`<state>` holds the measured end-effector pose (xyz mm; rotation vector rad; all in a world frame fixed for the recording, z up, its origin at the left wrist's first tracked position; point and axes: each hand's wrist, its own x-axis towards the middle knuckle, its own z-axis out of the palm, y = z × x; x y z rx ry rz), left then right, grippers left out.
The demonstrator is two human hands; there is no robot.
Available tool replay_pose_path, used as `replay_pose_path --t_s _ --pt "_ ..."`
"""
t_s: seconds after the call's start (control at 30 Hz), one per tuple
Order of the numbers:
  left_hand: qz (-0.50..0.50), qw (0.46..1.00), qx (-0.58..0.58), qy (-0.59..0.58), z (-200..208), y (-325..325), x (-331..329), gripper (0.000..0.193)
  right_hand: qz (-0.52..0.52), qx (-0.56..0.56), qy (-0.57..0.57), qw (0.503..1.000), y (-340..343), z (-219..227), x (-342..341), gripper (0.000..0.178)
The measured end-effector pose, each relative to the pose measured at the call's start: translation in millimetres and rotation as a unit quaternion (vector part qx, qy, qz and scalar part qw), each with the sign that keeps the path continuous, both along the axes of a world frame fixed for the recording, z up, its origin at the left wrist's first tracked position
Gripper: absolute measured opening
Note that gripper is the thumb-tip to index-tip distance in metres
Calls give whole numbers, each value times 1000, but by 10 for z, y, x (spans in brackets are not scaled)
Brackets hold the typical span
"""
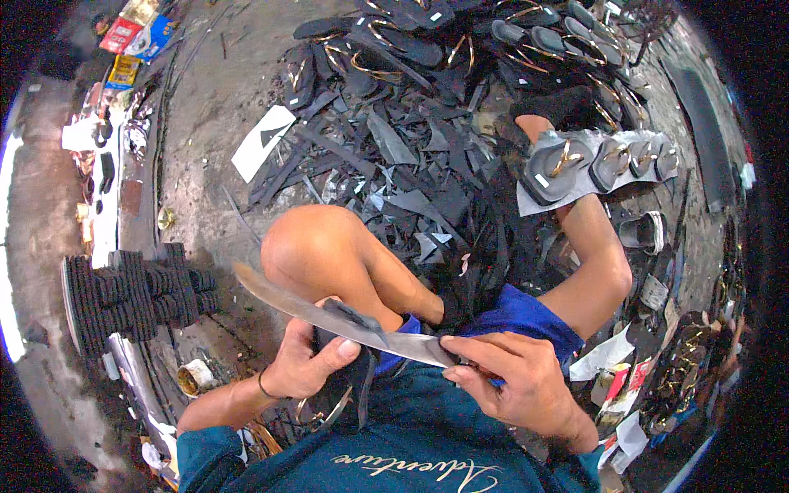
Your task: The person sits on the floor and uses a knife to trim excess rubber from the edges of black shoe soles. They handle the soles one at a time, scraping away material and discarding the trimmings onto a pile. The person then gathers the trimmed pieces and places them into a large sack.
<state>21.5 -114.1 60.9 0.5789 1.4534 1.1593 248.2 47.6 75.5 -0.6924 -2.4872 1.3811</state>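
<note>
A long curved knife [288,301] lies across in front of my body, its blade reaching left past my bent knee. My right hand [514,378] is closed on the knife's dark right end, with thumb and fingers pinching it. My left hand [316,361] is closed around a dark sandal [329,330] below the blade, thumb on top. The sandal is largely hidden by the blade and my fingers. A thin dark strip [364,394] hangs down beside it. On my right leg rests a grey sheet [528,197] bearing several grey sandals [549,182] with gold straps.
A heap of dark rubber offcuts [411,164] covers the floor ahead. Many sandals [411,41] are piled at the far side. Stacked dark soles [131,296] stand at the left, near a small tin [196,376]. A white sheet [261,146] lies by the offcuts.
</note>
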Motion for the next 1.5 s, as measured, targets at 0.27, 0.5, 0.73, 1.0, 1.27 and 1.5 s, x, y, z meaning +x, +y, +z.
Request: replay_pose_path --t_s 0.27,0.5,0.73,1.0,1.27,1.5 --pt "-72 996 13 50 60 94 118 27 37 -43 19 998 138 166 -185 32" --pt "-203 964 28 170 361 349 98 37 107 -254 39 960 283 102 -226 50" --pt "-389 903 160 85 628 395 -109 42 -102 -478 209 847 -94 -478 -78 44" --pt "314 900 126 -276 -515 707 757 40 -182 -336 201 902 -318 -610 -11 46" --pt "397 858 100 -311 -579 955 756 27 -311 -51 79 946 -923 -984 589 29" --pt "318 900 59 -291 -708 557 786 27 -306 -49 43 950 -874 -771 518 31"
